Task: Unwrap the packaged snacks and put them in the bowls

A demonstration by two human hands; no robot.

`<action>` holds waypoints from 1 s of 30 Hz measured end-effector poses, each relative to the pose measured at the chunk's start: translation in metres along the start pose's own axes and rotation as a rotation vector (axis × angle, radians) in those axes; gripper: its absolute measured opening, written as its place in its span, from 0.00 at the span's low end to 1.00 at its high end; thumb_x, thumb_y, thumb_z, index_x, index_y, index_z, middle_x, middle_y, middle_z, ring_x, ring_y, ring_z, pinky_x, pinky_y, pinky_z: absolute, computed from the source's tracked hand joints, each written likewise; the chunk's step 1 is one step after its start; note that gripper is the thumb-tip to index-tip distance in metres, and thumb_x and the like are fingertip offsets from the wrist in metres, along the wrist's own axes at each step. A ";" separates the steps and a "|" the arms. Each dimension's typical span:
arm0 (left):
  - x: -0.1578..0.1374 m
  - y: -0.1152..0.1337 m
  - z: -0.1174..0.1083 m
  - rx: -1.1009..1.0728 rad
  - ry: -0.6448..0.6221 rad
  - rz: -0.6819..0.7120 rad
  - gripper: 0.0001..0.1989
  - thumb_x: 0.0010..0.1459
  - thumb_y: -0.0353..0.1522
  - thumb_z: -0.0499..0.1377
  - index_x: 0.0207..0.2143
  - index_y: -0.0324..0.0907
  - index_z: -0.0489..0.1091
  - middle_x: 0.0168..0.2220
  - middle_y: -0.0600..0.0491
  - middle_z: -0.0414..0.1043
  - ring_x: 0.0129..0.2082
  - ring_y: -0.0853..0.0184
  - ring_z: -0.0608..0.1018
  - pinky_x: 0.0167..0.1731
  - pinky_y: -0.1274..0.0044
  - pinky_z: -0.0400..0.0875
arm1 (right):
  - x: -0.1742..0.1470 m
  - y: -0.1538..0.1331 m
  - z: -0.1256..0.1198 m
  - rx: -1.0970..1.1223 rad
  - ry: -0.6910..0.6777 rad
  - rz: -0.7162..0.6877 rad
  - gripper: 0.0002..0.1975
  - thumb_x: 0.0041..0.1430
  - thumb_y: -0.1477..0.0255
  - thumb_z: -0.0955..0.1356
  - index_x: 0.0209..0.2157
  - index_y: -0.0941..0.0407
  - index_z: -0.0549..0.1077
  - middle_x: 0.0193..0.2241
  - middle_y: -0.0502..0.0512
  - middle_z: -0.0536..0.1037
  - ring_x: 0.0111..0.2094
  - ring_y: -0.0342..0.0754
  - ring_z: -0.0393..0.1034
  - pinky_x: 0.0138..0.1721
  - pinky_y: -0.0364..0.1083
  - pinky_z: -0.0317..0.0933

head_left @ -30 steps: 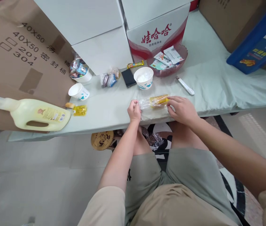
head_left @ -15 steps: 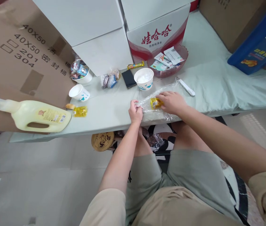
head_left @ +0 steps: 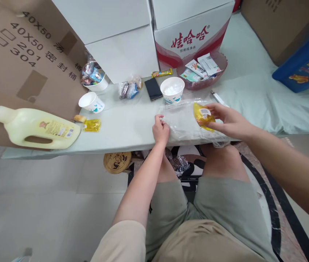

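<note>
My right hand grips a yellow wrapped snack packet with a white label, thumb below and fingers above. The packet is over the right part of a clear plastic bag, which lies flat on the table. At the bag's left edge my left hand is closed, with its fingers curled on the thin film. Behind the bag stands a white paper bowl with clear plastic inside. A white-handled tool lies beyond my right hand, partly hidden by it.
A second yellow packet, a tipped paper bowl and a yellow jug are on the left. Farther back are a black phone-like slab, small wrapped snacks, a pink bowl of packets, and cartons.
My right hand has moved right with the yellow packet and turned it, so more of it shows. The bag is spread flatter. My left hand has stayed at its left edge.
</note>
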State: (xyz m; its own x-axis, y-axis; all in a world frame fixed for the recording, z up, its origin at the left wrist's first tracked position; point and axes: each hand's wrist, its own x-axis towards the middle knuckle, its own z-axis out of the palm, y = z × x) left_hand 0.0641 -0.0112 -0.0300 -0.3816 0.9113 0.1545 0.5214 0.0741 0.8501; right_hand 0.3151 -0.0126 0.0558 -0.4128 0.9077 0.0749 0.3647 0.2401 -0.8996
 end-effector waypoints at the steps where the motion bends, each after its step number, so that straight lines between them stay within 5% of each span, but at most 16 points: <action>1: 0.000 0.000 0.000 0.002 0.003 0.004 0.20 0.51 0.18 0.52 0.43 0.48 0.64 0.22 0.60 0.62 0.25 0.65 0.69 0.32 0.75 0.58 | 0.000 0.002 -0.001 0.096 0.016 0.028 0.24 0.54 0.58 0.72 0.51 0.51 0.69 0.43 0.56 0.79 0.43 0.55 0.76 0.44 0.55 0.71; 6: -0.002 0.001 0.000 0.005 0.014 0.019 0.18 0.53 0.19 0.52 0.42 0.47 0.64 0.21 0.60 0.61 0.25 0.64 0.69 0.32 0.74 0.58 | 0.002 0.018 -0.003 0.195 0.184 0.104 0.21 0.54 0.64 0.70 0.50 0.51 0.67 0.44 0.57 0.79 0.41 0.55 0.77 0.38 0.54 0.71; 11: -0.001 0.000 0.000 -0.008 -0.002 0.027 0.18 0.51 0.19 0.53 0.41 0.48 0.64 0.23 0.60 0.62 0.25 0.65 0.70 0.32 0.74 0.59 | 0.031 -0.004 -0.018 -0.100 0.102 0.188 0.21 0.58 0.64 0.70 0.52 0.50 0.68 0.38 0.58 0.81 0.32 0.53 0.75 0.30 0.52 0.69; 15: -0.001 0.000 0.000 0.015 -0.001 0.020 0.19 0.50 0.18 0.52 0.40 0.47 0.64 0.22 0.60 0.61 0.24 0.66 0.68 0.31 0.75 0.57 | 0.093 -0.046 -0.043 -0.403 0.310 0.233 0.23 0.55 0.67 0.74 0.52 0.53 0.72 0.44 0.57 0.80 0.40 0.54 0.75 0.43 0.57 0.71; 19: -0.001 0.002 0.000 0.021 0.001 0.024 0.19 0.50 0.18 0.52 0.40 0.47 0.63 0.22 0.61 0.60 0.23 0.67 0.66 0.30 0.75 0.56 | 0.126 -0.067 -0.058 -0.607 0.284 0.141 0.29 0.60 0.60 0.70 0.59 0.56 0.68 0.54 0.58 0.75 0.58 0.59 0.68 0.61 0.59 0.60; 24: -0.002 0.004 -0.002 0.023 -0.020 0.012 0.18 0.50 0.18 0.52 0.40 0.47 0.63 0.23 0.60 0.62 0.25 0.66 0.68 0.31 0.75 0.57 | 0.046 -0.035 -0.027 -0.623 0.258 -0.097 0.13 0.62 0.68 0.65 0.48 0.53 0.73 0.47 0.62 0.79 0.48 0.62 0.74 0.51 0.64 0.68; 30: -0.001 0.003 -0.001 0.012 -0.023 0.018 0.18 0.49 0.19 0.54 0.38 0.48 0.63 0.23 0.59 0.63 0.26 0.65 0.70 0.33 0.74 0.59 | -0.089 0.055 0.014 -0.650 0.101 -0.257 0.20 0.63 0.65 0.64 0.56 0.49 0.71 0.53 0.61 0.78 0.57 0.64 0.71 0.56 0.64 0.64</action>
State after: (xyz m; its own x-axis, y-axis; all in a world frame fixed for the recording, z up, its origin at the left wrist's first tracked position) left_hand 0.0653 -0.0119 -0.0275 -0.3548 0.9215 0.1582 0.5374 0.0626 0.8410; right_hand 0.3604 -0.0849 -0.0063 -0.4848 0.8147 0.3183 0.7037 0.5794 -0.4113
